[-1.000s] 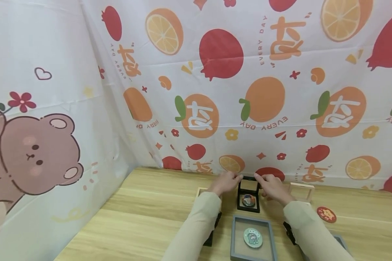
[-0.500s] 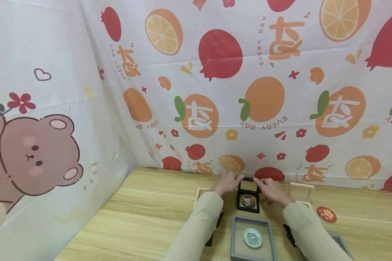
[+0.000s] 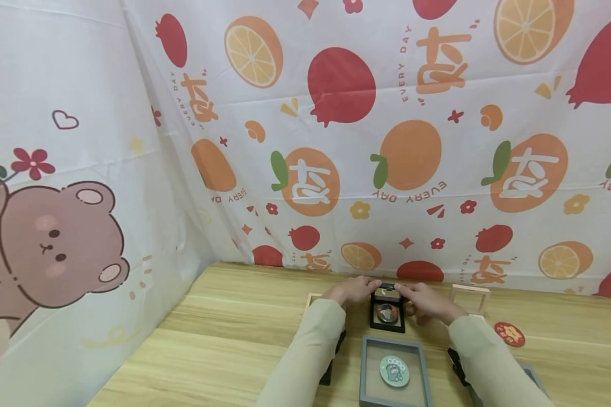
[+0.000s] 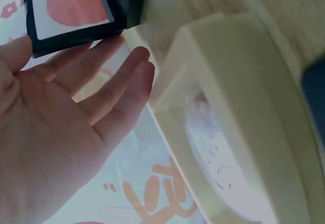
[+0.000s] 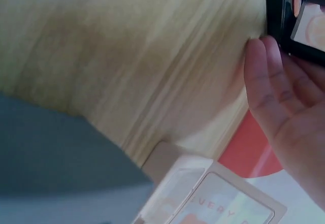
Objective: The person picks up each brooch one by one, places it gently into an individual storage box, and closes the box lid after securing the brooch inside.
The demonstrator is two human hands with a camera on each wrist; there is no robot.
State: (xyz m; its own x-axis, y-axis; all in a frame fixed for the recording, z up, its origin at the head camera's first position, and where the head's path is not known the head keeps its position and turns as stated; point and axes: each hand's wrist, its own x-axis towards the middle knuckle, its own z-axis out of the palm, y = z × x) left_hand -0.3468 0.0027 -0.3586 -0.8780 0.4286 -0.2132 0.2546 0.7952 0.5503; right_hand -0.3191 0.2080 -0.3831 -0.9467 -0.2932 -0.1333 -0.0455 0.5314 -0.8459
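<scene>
A small black hinged display frame point(image 3: 387, 328) stands at the back of the table with its lid tilted up. In its base lies a round picture badge point(image 3: 387, 312). My left hand point(image 3: 353, 290) pinches the lid's top edge at the left corner; my right hand point(image 3: 430, 302) pinches it at the right corner. The left wrist view has the thumb against the black rim point(image 4: 81, 40) and the other fingers stretched out beside it. In the right wrist view, the fingers point(image 5: 261, 71) lie alongside the frame's black edge.
In front lies a grey frame point(image 3: 365, 370) with a green round badge point(image 3: 394, 371). A cream frame point(image 4: 228, 82) is left of the black one. To the right are an opened pale frame point(image 3: 470, 289) and a red round badge point(image 3: 510, 334). A printed cloth hangs behind.
The black frame's lid has tipped lower over its base, and both hands have come down with it. The base and the badge have stayed in place.
</scene>
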